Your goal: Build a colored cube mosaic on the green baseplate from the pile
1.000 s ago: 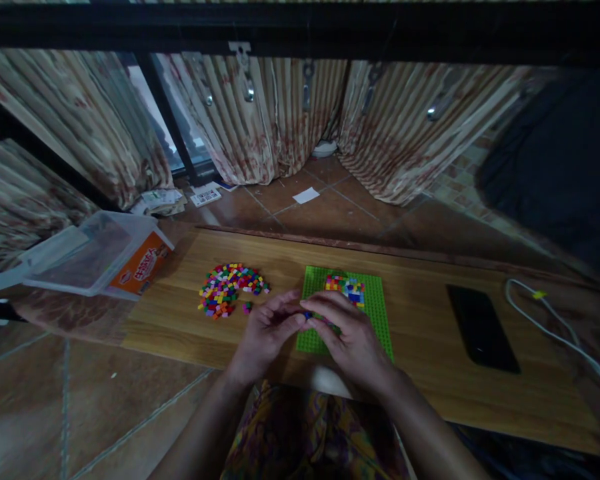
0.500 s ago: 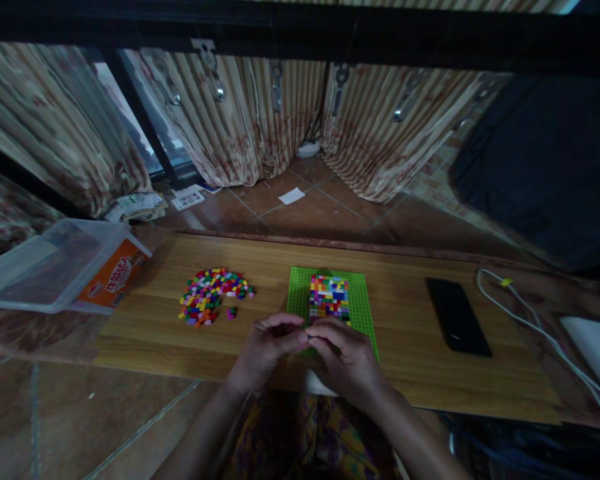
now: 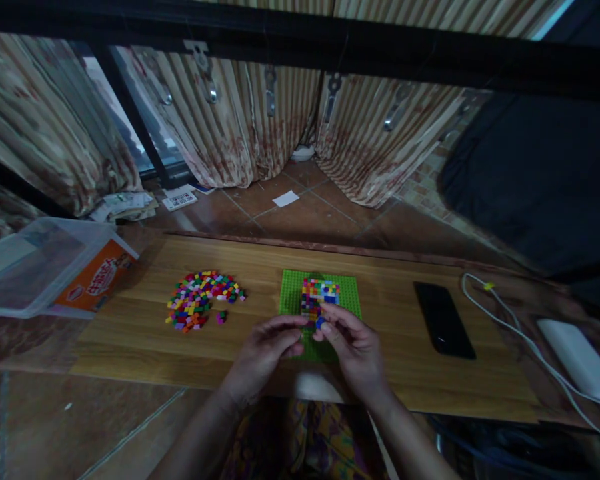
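Between the thumb and fingertips of my right hand (image 3: 357, 350) is a small blue building brick (image 3: 321, 323). My left hand (image 3: 267, 350) is just to its left, fingers loosely bent and a little apart, with nothing visible in them. Both hands are over the near part of a green studded baseplate (image 3: 350, 293). A dense multicoloured block of small bricks (image 3: 311, 287) covers the middle of that plate, and my right fingers hide part of it. A curved pile of loose coloured bricks (image 3: 195, 297) lies to the left on the wooden board.
A small cluster of bricks (image 3: 221, 317) sits apart from the pile. At the far left is a clear plastic tub (image 3: 45, 260) with an orange label. To the right lie a black phone (image 3: 445, 320), a white cable (image 3: 513, 320) and a white power bank (image 3: 575, 353).
My hands have moved apart from their fingertip-to-fingertip pose. The blue brick now shows in my right hand. The whole view has shifted slightly.
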Demonstrator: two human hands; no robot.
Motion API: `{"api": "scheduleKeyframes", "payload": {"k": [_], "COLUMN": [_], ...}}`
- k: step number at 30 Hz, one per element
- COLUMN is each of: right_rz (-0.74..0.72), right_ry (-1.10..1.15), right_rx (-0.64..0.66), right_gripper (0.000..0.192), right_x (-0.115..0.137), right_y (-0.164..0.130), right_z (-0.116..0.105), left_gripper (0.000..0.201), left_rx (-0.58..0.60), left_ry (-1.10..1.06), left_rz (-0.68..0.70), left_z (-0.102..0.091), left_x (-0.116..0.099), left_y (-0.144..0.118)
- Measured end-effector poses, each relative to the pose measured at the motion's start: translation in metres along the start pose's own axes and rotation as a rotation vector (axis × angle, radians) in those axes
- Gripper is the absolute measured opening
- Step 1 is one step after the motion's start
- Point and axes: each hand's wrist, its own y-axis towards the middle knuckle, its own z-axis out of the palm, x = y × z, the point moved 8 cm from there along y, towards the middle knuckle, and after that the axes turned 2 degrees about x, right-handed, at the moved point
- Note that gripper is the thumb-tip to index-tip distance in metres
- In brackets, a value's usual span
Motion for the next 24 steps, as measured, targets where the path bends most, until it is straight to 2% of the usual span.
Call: {"api": "scheduleKeyframes", "payload": {"k": [7, 11, 15, 19, 24], "right_rz": [-0.111, -0.151, -0.247, -0.275, -0.231], "right_ry": [-0.271, -0.466, -0.569, -0.610, -0.577], "right_rx": [0.060, 0.059, 0.024, -0.064, -0.103], "right_gripper": [0.015, 0.015, 0.016, 0.013, 0.012], "right_x": [-0.001, 0.000, 0.007, 0.000, -0.024], "right_y": [0.007, 0.014, 0.031, 0.051, 0.061], "right_z": [-0.005, -0.014, -0.021, -0.023, -0.020], "left_gripper": [0.029, 0.033, 0.033, 0.029, 0.037], "left_rx": [0.051, 0.022, -0.032, 0.059, 0.148], "left_ry": [0.217, 0.296, 0.405, 0.479, 0.551], "left_rz": [0.103, 0.153, 0.235, 0.292, 0.280], "left_z": [0.019, 0.016, 0.008, 0.017, 0.030], "left_x": [-0.008, -0.007, -0.014, -0.021, -0.022], "left_y": [0.004, 0.012, 0.021, 0.032, 0.046]}}
